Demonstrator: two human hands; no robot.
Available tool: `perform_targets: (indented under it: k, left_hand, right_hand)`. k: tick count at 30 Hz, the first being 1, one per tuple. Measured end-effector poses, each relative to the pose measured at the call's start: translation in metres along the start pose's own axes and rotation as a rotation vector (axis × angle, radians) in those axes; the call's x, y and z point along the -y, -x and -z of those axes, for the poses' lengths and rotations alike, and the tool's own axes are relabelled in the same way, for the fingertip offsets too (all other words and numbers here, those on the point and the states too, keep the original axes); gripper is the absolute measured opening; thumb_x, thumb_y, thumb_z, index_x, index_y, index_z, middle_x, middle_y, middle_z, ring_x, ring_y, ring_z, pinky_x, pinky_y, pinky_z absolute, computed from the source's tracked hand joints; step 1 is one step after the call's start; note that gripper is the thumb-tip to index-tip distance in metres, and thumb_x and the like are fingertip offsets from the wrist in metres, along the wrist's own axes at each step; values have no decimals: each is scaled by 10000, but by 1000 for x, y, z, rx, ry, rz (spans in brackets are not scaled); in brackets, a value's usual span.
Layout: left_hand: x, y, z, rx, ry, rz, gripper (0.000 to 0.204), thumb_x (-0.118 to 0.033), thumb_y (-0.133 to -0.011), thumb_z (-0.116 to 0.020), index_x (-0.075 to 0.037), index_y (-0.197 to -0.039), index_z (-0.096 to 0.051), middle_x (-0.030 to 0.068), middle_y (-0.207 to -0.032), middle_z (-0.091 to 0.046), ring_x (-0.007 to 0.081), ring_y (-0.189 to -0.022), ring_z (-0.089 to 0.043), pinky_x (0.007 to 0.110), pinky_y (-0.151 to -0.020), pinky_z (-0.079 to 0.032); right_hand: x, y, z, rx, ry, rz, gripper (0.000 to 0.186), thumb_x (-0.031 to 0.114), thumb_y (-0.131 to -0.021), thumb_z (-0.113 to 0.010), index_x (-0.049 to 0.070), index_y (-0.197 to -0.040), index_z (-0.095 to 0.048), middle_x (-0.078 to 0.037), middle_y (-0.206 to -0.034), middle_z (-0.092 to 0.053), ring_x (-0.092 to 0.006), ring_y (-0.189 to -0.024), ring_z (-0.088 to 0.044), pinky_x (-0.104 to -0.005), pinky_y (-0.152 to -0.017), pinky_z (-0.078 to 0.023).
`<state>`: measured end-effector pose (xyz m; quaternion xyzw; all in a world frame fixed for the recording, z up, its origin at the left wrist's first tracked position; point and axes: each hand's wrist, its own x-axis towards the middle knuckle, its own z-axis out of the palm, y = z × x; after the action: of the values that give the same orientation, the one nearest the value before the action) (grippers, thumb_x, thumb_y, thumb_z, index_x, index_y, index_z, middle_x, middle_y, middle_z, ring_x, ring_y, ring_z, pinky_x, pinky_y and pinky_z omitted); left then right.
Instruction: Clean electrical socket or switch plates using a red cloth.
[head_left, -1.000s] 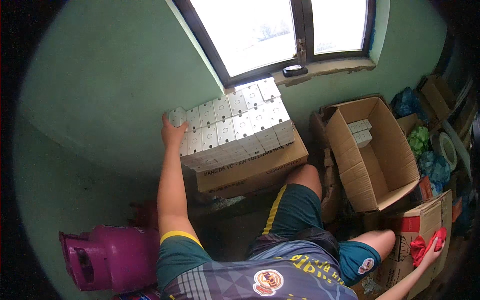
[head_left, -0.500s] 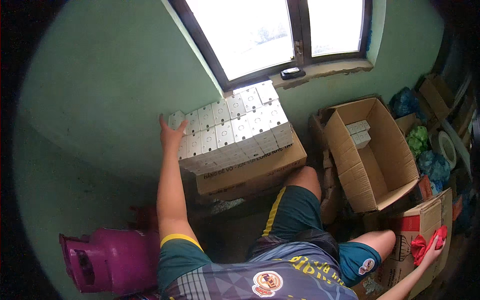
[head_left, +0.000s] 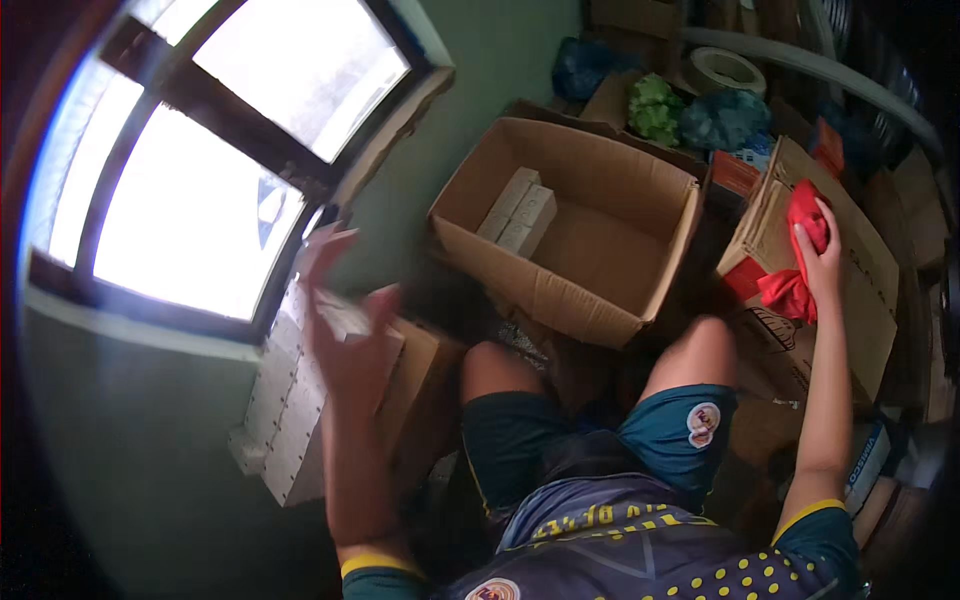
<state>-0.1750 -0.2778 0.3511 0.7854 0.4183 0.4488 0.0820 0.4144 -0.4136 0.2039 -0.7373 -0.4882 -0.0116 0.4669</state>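
Observation:
My left hand (head_left: 350, 320) is raised over the stack of white switch boxes (head_left: 285, 415), slightly blurred, its fingers spread and nothing visible between them. The stack rests in rows on a brown carton (head_left: 415, 390) under the window, partly hidden by my forearm. At the right, my right hand (head_left: 822, 255) grips a crumpled red cloth (head_left: 790, 290) against a closed cardboard box (head_left: 855, 290). An open cardboard carton (head_left: 585, 315) stands ahead of my knees, and several white switch boxes (head_left: 520, 212) sit together at its left side.
The window (head_left: 185, 210) and green wall (head_left: 500, 60) are at the left and back. Beyond the open carton lie blue plastic bags (head_left: 725, 118), a green bag (head_left: 655, 108) and a white roll (head_left: 725, 70). Grey tubing (head_left: 850, 70) runs along the far right.
My view has swung to the right. My left hand has come away from the far left end of the white stack. The right hand still holds the red cloth.

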Motion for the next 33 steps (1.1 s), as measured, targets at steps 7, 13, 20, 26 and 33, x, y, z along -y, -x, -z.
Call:
perform_targets:
  k: [7,13,20,26,33]
  left_hand:
    - [82,-65,-304,828,-94,135,617,-410,-859,-737,-66,-1350,-588,225,-1183,-676,376,-1139,-639,449,-952,-513]
    - [307,-39,-484,941,-321,266,712,-446,-880,-688,-71,-1451,-489,186,-1419,-562,329,-1332,-529,464,-1082,-449]
    - [267,-18,-544,833,-588,149,644,-256,-825,-699,-73,-1415,-518,169,-1228,-673,354,-1168,-634,478,-960,-521]
    - [258,-42,-523,760,-701,235,718,-171,-736,-792,-100,-1394,-515,135,-1171,-686,331,-1098,-664,443,-949,-529]
    - [244,-75,-473,630,-558,229,535,-177,-725,-770,-39,-1224,-636,209,-1109,-684,393,-1096,-631,518,-987,-501]
  right_hand:
    - [18,0,7,-8,-75,-37,629,184,-839,-801,50,-1394,-537,-118,-1427,-554,-255,-1355,-480,-384,-1166,-320]
    - [7,-8,-6,-9,-185,-144,595,153,-813,-811,34,-1343,-567,-117,-1358,-591,-248,-1312,-513,-384,-1146,-344]
    - [-2,-9,8,-35,-81,-229,543,149,-819,-804,19,-1297,-583,-132,-1302,-610,-257,-1266,-549,-383,-1103,-390]
    - [2,-15,3,-44,-150,-233,564,167,-802,-821,23,-1293,-584,-144,-1314,-606,-275,-1264,-553,-399,-1098,-400]
    - [19,-18,-7,-83,-48,-17,761,134,-740,-861,78,-1412,-509,-146,-1395,-551,-287,-1325,-509,-415,-1134,-376]
